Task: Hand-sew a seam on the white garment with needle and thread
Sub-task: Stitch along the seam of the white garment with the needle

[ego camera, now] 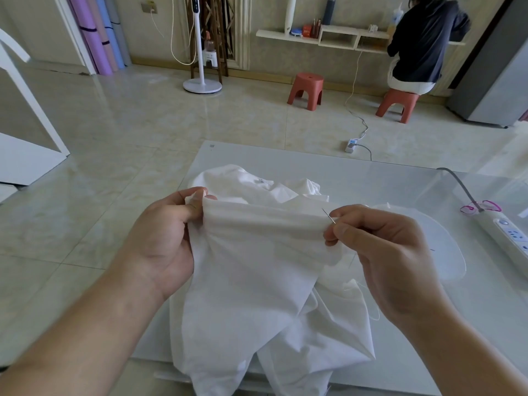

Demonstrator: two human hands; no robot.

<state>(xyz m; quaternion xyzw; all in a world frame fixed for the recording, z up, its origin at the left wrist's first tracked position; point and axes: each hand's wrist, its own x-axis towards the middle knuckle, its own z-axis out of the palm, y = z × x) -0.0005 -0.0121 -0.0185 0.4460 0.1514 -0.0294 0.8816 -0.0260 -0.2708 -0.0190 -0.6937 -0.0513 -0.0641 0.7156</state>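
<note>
While the right hand (pixel 380 252) pinches the needle (pixel 329 216) between thumb and fingers (pixel 343 231), its tip slants up and left, just above the folded edge. That edge of the white garment (pixel 257 267) runs left to right, stretched to the left hand (pixel 168 238), whose fingers clamp its far corner. Thread (pixel 368 301) trails below the right palm. The rest drapes over the desk (pixel 357 178). The right hand is nearer the next stitch.

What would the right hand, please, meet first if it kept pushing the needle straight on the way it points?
The right hand pinches the needle, tip aimed up-left. Going on, it would probably first meet the folded edge of the white garment stretched toward the left hand; depth is uncertain.
</note>
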